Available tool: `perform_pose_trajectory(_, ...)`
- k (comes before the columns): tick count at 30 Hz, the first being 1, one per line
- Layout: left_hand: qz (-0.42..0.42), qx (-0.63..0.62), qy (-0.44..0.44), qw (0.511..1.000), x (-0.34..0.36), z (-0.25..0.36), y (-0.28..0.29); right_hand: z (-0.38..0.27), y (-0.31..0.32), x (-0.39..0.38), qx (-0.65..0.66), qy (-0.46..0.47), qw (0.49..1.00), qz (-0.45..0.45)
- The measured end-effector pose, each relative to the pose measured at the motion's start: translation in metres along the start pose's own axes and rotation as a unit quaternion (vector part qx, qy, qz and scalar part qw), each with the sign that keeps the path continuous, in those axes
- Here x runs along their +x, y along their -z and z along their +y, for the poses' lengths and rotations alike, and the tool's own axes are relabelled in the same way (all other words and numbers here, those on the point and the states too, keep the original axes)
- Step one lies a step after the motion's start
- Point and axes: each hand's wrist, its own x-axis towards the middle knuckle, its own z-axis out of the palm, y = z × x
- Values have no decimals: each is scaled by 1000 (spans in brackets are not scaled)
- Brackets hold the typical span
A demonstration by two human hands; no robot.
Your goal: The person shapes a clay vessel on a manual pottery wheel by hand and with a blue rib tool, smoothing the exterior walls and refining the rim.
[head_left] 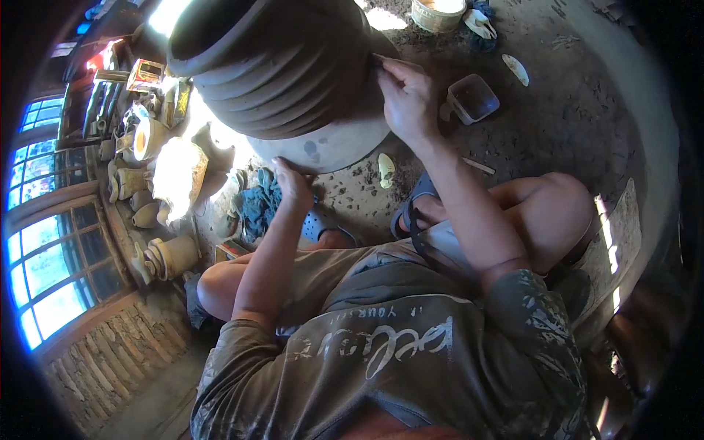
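Touching the ridged clay pot (279,88), the right hand (407,95) has its fingers curled, tips almost together at the wall; whether they pinch a tool, I can't tell! Down to its left, the left hand (295,185) is at the edge of the pale round disc (345,152) under the pot: thumb out, loosely half open, any hold underneath hidden. Best play, I'd judge: light, even pressure on the right, steady support on the left, so no ridge gets dented. Just beside the left hand, a crumpled blue-green cloth (258,205). Right of the right hand, a small square tub (473,99), shiny and bluish inside, possibly water! Up beyond the hands, the pot's mouth gapes dark, contents unreadable. Past the right hand, a pale bucket (435,22), something light inside. And far left of the left hand, a sunlit pot (154,137), orange-lit at the mouth!
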Motion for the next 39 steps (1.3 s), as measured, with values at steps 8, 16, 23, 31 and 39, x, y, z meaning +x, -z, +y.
perform_pose_trajectory(8, -194, 64, 120, 972, -96, -59, -49, -2, -17, -22, -135, 110, 984, 48)
perform_pose_trajectory(16, 51, -46, 11, 998, 3, 7, -3, -2, -24, -22, -135, 109, 984, 42)
perform_pose_trajectory(23, -175, 12, 92, 980, -81, -73, -42, 2, -21, -25, -133, 108, 984, 46)
perform_pose_trajectory(31, 8, -104, 36, 994, 14, 8, 18, -8, -17, -27, -90, 73, 992, 47)
perform_pose_trajectory(39, -240, 80, 143, 957, -106, -57, -62, -6, -9, -18, -110, 84, 988, 65)
